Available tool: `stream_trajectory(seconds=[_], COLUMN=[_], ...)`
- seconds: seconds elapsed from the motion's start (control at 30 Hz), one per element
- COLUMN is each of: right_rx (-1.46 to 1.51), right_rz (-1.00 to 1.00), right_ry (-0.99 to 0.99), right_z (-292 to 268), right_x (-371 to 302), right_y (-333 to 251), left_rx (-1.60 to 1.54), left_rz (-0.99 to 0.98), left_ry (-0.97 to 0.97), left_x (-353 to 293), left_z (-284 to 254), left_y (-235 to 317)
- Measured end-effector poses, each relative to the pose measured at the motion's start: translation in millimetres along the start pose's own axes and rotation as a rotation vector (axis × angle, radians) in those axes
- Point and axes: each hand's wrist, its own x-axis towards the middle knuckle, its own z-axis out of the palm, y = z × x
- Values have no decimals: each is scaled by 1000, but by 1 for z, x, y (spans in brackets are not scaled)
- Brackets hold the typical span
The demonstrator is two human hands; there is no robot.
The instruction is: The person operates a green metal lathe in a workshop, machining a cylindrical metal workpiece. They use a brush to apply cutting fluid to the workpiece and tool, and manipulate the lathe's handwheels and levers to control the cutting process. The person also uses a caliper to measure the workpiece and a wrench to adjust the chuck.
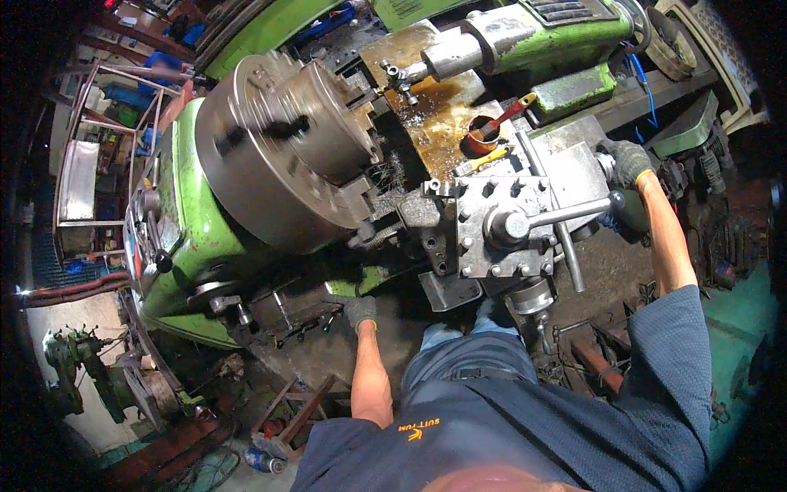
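Note:
A large green metal lathe point(182, 193) fills the view, and its grey chuck point(270, 156) is blurred by motion. My right hand point(630, 162), in a grey knitted glove, is closed round the slide's handle point(607, 166) at the right end of the top slide point(566, 160). My left hand point(359, 312), gloved too, is low in front of the machine beside black-tipped levers point(330, 318). Its fingers look curled, but what they hold is hidden. Between the hands stands the square tool post point(506, 223) with a long ball-ended clamp lever point(578, 209).
Behind the tool post, a red pot point(484, 138) holds a brush point(512, 113); a yellow-handled brush point(482, 161) lies alongside. Metal shavings point(393, 168) gather by the chuck. The green tailstock point(545, 37) stands at the back right. A metal frame rack point(82, 180) is at left.

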Motion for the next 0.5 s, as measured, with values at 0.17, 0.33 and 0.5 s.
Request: stream_trajectory(seconds=[0.17, 0.33, 0.5], right_rx=[5, 27, 36], right_rz=[22, 28, -37], right_ry=[8, -8, 38], right_z=[-3, -7, -13], right_x=[-4, -6, -9], right_y=[-2, -5, -10], left_rx=[122, -49, -34], left_rz=[63, -29, -6], left_ry=[-55, 69, 65], left_x=[6, 6, 0], left_z=[4, 16, 5], left_y=[2, 0, -1])
